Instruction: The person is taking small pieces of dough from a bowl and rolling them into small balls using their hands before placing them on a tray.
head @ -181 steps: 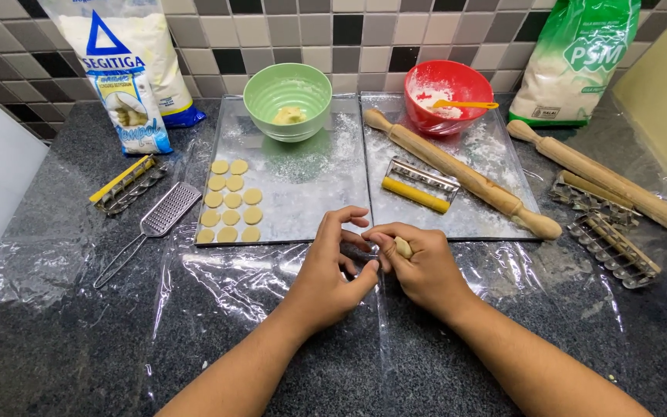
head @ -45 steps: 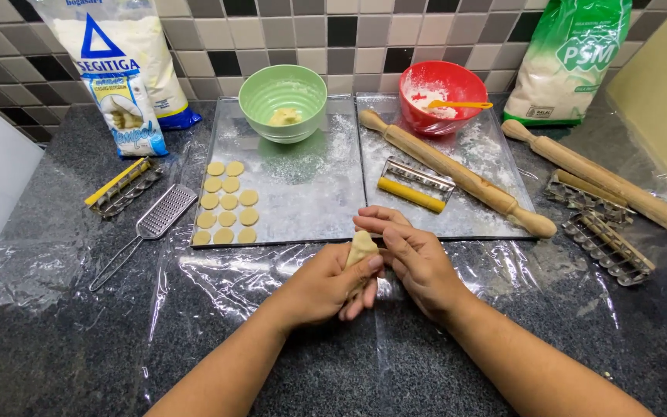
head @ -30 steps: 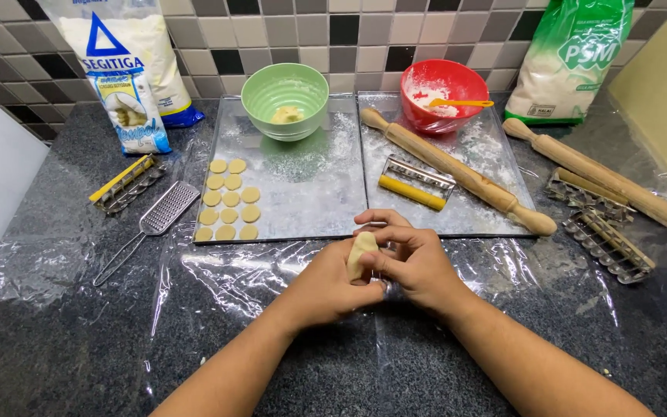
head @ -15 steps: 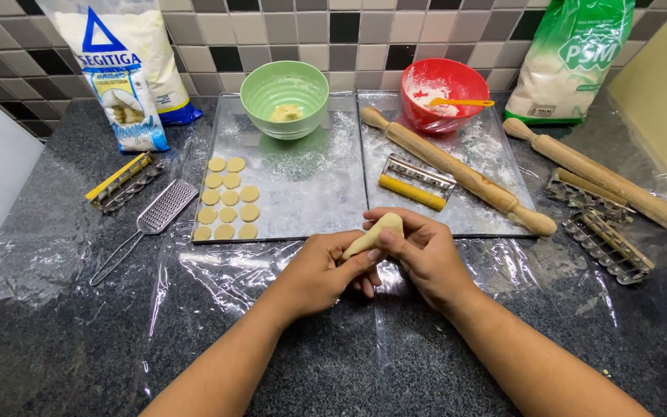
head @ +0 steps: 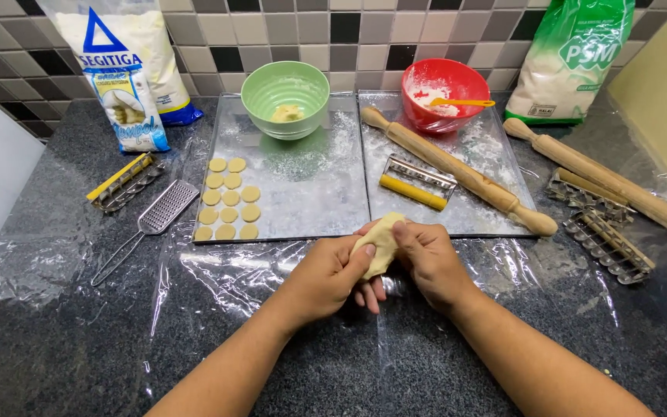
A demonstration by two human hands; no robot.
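Above the plastic sheet [head: 287, 270], left hand [head: 326, 276] and right hand [head: 426, 259] still pinching dough piece [head: 378, 243], now flatter

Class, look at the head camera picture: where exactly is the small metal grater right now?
The metal grater lies on the dark counter at the left, just left of the tray holding the dough discs and below-right of a yellow-handled cutter.

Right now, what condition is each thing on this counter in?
Dough piece: pinched between both hands, off the counter.
Left hand: gripping the dough.
Right hand: gripping the dough.
Green bowl: upright, a little dough inside.
Red bowl: upright, floury, yellow spoon in it.
Dough discs: cut, lying in rows on the left tray.
Nearer rolling pin: lying idle across the right tray.
Grater: lying flat, untouched.
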